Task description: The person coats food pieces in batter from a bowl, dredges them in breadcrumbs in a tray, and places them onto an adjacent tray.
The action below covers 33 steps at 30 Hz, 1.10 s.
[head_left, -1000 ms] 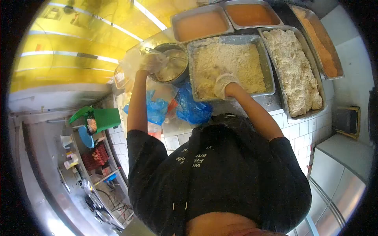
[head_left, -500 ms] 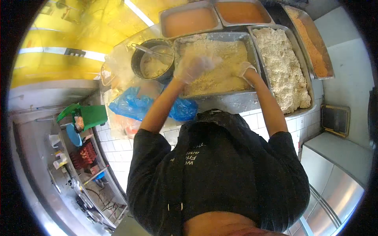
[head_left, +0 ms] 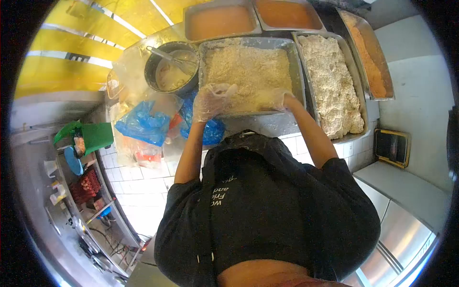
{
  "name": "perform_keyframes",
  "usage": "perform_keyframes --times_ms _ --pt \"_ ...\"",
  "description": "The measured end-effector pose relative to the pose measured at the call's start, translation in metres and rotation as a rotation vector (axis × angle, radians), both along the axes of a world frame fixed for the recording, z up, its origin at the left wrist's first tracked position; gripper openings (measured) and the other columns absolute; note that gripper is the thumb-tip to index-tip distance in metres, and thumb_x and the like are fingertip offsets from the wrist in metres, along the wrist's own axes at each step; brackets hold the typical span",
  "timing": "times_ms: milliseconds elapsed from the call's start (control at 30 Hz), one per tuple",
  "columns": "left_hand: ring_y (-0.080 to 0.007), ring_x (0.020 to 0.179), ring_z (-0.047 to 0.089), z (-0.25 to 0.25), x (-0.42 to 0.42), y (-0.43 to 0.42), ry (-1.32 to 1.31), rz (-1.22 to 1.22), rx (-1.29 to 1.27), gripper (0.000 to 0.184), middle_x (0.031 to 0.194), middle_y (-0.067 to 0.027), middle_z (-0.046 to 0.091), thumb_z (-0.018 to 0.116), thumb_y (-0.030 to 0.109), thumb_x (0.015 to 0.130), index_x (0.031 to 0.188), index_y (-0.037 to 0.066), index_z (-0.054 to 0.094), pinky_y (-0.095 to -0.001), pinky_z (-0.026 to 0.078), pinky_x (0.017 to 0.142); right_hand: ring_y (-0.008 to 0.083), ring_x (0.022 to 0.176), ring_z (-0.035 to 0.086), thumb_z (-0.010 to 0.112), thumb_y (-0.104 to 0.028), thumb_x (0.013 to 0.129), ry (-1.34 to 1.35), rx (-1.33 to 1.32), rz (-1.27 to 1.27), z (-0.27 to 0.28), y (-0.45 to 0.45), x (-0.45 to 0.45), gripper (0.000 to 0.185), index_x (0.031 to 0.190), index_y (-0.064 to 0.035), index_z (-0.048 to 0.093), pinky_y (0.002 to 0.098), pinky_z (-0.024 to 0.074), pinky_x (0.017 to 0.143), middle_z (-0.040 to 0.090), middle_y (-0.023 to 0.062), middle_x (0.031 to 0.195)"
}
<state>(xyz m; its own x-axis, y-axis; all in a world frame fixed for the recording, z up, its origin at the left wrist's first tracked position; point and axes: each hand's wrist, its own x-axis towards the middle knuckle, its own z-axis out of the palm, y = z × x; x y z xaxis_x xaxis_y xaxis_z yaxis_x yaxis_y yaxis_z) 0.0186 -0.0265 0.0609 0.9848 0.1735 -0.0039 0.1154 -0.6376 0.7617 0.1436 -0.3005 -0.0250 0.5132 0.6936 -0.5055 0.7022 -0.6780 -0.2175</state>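
A steel tray (head_left: 299, 62) of pale yellowish flour or breading (head_left: 248, 67) lies in front of me. My left hand (head_left: 214, 101), in a clear plastic glove, is over the tray's near left corner. Its fingers point right over the breading and look loosely apart, with nothing visible in them. My right hand (head_left: 283, 101), gloved too, is low at the near right part of the breading. Motion and pale dust smear its fingers, so their pose is unclear.
Left of the tray stands a dark pot (head_left: 152, 71) of pale liquid with a whisk (head_left: 184, 64). Blue plastic bags (head_left: 146, 123) lie nearer. Two pans of orange liquid (head_left: 220, 24) sit behind; a tray of lumpy pale coating (head_left: 330, 86) and an orange crumb tray (head_left: 368, 57) are to the right.
My left hand has come back from over the breading to the near left corner. My right hand has moved slightly nearer and inward. The whole view has shifted a little.
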Motion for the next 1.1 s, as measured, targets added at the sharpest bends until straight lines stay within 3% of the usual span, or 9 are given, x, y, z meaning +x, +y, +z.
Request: perform_keyframes --times_ms 100,200,267,333,400,500,700,967,1100 --pt "-0.026 0.072 0.072 0.008 -0.004 -0.001 0.028 0.041 -0.069 0.035 0.082 -0.0117 0.075 0.068 0.044 0.093 0.095 0.01 0.079 -0.0348 0.054 0.068 0.0336 0.093 0.069 0.067 -0.029 0.085 0.835 0.634 -0.651 0.024 0.026 -0.022 0.036 0.113 -0.0076 0.074 0.0412 0.0543 0.084 0.073 0.0159 0.106" --pt "-0.0258 0.066 0.068 -0.002 0.0 0.006 0.004 0.008 -0.112 0.035 0.076 -0.0116 0.072 0.068 0.042 0.094 0.089 0.008 0.077 -0.0337 0.052 0.065 0.0271 0.091 0.068 0.069 -0.037 0.086 0.584 0.873 -0.595 0.074 0.032 -0.018 0.037 0.106 -0.0077 0.076 0.039 0.0531 0.084 0.074 0.0115 0.101" --pt "-0.0258 0.064 0.066 -0.007 -0.003 0.01 -0.041 -0.03 -0.116 0.035 0.073 -0.0117 0.07 0.068 0.041 0.094 0.086 0.008 0.076 -0.0333 0.051 0.064 0.023 0.106 0.063 0.065 -0.039 0.094 0.549 0.021 -0.517 0.061 0.03 0.009 0.043 0.125 -0.0091 0.068 0.0364 0.0499 0.095 0.07 0.011 0.121" --pt "-0.0238 0.081 0.071 0.007 -0.005 0.007 0.089 0.026 -0.053 0.018 0.093 -0.0067 0.076 0.07 0.029 0.092 0.094 0.014 0.078 -0.0363 0.054 0.073 0.0228 0.096 0.064 0.066 -0.039 0.092 0.715 0.183 -0.522 0.019 0.024 0.001 0.04 0.118 -0.0085 0.069 0.0369 0.0515 0.086 0.07 0.01 0.11" --pt "-0.0232 0.08 0.071 -0.022 -0.001 0.012 0.054 -0.027 -0.02 0.017 0.091 -0.0064 0.075 0.069 0.028 0.093 0.093 0.014 0.078 -0.0372 0.054 0.072 0.0225 0.087 0.065 0.067 -0.039 0.091 0.863 0.34 -0.521 0.019 0.026 0.007 0.037 0.111 -0.0079 0.069 0.0375 0.053 0.077 0.07 0.0091 0.1" --pt "-0.0229 0.078 0.07 -0.038 0.001 0.013 0.015 -0.03 -0.013 0.017 0.088 -0.0063 0.074 0.068 0.027 0.093 0.09 0.014 0.077 -0.0382 0.053 0.07 0.0299 0.106 0.066 0.057 -0.039 0.096 0.839 0.362 -0.733 0.039 0.067 0.044 0.043 0.122 -0.006 0.069 0.0429 0.0518 0.094 0.071 0.0157 0.118" --pt "-0.0357 0.071 0.069 -0.042 -0.002 0.011 -0.126 -0.077 0.094 0.034 0.078 -0.0182 0.069 0.066 0.042 0.093 0.085 0.011 0.077 -0.0419 0.053 0.065 0.0335 0.107 0.067 0.059 -0.045 0.093 -0.166 0.014 -0.242 -0.041 0.132 0.032 0.049 0.117 -0.0042 0.071 0.0451 0.0515 0.095 0.07 0.0196 0.119" --pt "-0.0409 0.078 0.069 -0.02 0.001 0.008 0.031 0.124 0.045 0.044 0.08 -0.0208 0.07 0.063 0.049 0.091 0.085 0.008 0.077 -0.0452 0.055 0.072 0.0362 0.109 0.067 0.064 -0.049 0.089 -0.289 0.07 -0.213 -0.052 0.087 0.031 0.053 0.107 -0.0004 0.074 0.0469 0.0516 0.094 0.07 0.0226 0.119" --pt "-0.0407 0.079 0.07 -0.043 0.0 0.011 -0.036 0.143 0.04 0.041 0.08 -0.0197 0.071 0.063 0.046 0.091 0.085 0.008 0.077 -0.0458 0.056 0.075 0.0357 0.107 0.068 0.059 -0.05 0.094 0.281 0.017 -0.283 -0.02 0.045 0.049 0.054 0.113 -0.0016 0.072 0.0474 0.0515 0.091 0.071 0.0214 0.116"
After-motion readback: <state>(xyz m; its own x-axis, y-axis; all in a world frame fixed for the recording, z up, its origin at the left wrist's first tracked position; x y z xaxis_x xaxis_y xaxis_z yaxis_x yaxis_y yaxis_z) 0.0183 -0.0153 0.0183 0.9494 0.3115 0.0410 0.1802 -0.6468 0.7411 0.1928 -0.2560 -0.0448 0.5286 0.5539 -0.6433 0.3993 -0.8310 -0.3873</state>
